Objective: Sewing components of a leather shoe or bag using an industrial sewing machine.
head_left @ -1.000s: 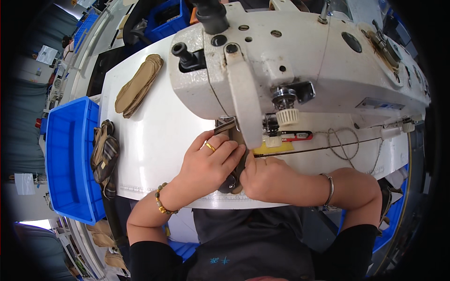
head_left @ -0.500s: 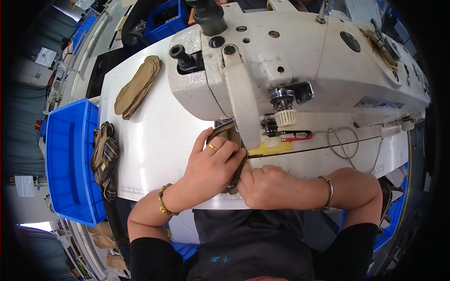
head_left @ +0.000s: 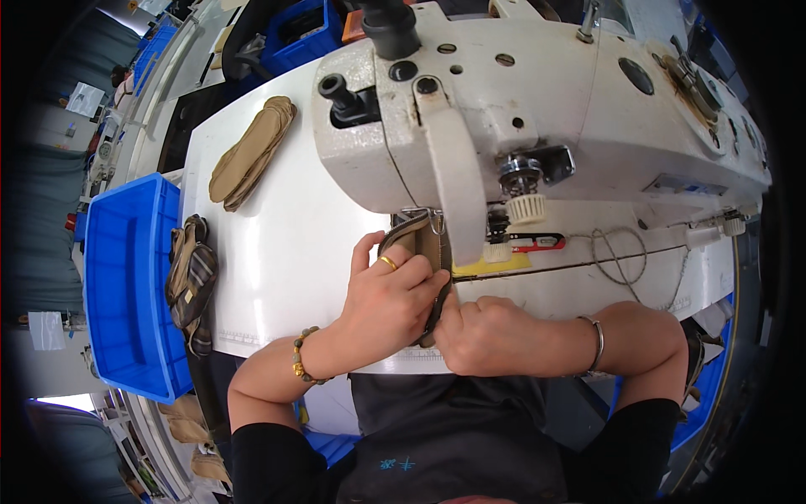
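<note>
A tan-lined cloth piece with a dark edge, which looks like a shoe upper, lies under the needle end of a white sewing machine. My left hand, with a gold ring, presses into it with bent fingers, the thumb and forefinger at its left side. Close beside it, my right hand is curled with its fingertips pinching the near dark edge of the same upper. The needle and part of the upper are hidden by the machine head and my fingers.
Tan insole-shaped pieces lie stacked at the far left of the white table. A blue bin and plaid cloth uppers are at its left edge. Red-handled thread snips and a looped cord lie right of the machine head.
The whole view has shifted slightly, so the machine appears further right. My hands keep hold of the upper, and a bit more of its tan lining shows beneath the machine.
</note>
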Available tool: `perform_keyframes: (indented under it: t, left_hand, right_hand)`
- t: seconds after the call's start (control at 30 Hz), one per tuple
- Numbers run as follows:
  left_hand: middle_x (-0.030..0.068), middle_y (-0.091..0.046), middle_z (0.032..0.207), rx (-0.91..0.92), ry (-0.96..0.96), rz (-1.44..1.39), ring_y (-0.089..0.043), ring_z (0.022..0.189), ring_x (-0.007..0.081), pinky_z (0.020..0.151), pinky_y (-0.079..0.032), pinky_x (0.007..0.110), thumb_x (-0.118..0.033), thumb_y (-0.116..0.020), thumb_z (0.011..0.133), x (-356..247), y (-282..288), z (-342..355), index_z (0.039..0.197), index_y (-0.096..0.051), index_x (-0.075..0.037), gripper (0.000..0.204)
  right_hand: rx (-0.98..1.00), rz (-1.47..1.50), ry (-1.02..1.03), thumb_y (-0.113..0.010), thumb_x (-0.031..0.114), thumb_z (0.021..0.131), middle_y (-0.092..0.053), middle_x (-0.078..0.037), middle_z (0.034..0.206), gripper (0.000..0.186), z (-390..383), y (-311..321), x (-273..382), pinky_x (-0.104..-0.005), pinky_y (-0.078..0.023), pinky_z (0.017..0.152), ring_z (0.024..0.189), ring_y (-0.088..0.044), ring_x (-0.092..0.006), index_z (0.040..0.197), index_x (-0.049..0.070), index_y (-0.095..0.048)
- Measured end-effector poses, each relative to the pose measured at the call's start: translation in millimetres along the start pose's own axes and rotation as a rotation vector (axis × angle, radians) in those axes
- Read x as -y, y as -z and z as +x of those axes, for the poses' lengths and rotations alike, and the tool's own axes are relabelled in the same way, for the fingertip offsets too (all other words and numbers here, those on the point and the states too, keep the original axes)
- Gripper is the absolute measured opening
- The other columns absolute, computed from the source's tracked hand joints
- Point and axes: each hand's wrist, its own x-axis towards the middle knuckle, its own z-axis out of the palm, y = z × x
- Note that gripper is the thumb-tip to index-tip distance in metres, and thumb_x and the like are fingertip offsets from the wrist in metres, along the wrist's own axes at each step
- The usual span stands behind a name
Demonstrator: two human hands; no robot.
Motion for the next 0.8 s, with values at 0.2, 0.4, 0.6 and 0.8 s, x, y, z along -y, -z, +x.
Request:
perform_keyframes:
  t: [0.2,0.4,0.6,0.8]
  left_hand:
    - [-0.0019,-0.054,0.082,0.008,0.007,-0.019,-0.056,0.082,0.0200,0.096,-0.037,0.052,-0.009,-0.074,0.069,5,-4,5,0.097,-0.076,-0.011,0.028]
    - [-0.0011,-0.055,0.081,-0.074,0.040,0.010,-0.057,0.085,0.0205,0.099,-0.036,0.052,-0.010,-0.073,0.074,18,-16,18,0.092,-0.077,-0.012,0.018]
    - [-0.0028,-0.068,0.092,-0.090,0.091,-0.058,-0.061,0.087,0.0219,0.104,-0.032,0.057,-0.009,-0.071,0.077,34,-23,26,0.092,-0.077,-0.012,0.017]
    - [-0.0038,-0.067,0.088,0.002,0.097,0.123,-0.061,0.086,0.0188,0.113,-0.019,0.065,-0.014,-0.071,0.080,15,-3,24,0.107,-0.073,-0.012,0.027]
  right_hand:
    - [0.018,0.036,-0.034,-0.064,0.015,0.062,-0.068,-0.032,0.082,0.019,0,1,-3,-0.0267,-0.042,0.039,0.046,-0.055,-0.0142,0.067,-0.003,-0.066]
    - [-0.017,-0.060,-0.055,-0.065,0.014,0.066,-0.069,-0.030,0.083,0.020,-2,-11,-16,-0.0293,-0.046,0.041,0.048,-0.058,-0.0150,0.073,-0.005,-0.066]
    - [-0.011,-0.083,-0.126,-0.065,0.012,0.067,-0.069,-0.027,0.083,0.014,6,-3,-30,-0.0302,-0.047,0.041,0.054,-0.063,-0.0174,0.072,-0.001,-0.065]
    - [-0.016,-0.012,-0.169,-0.066,0.013,0.068,-0.062,-0.013,0.068,0.011,3,-6,-34,-0.0292,-0.046,0.041,0.052,-0.060,-0.0180,0.072,0.002,-0.067]
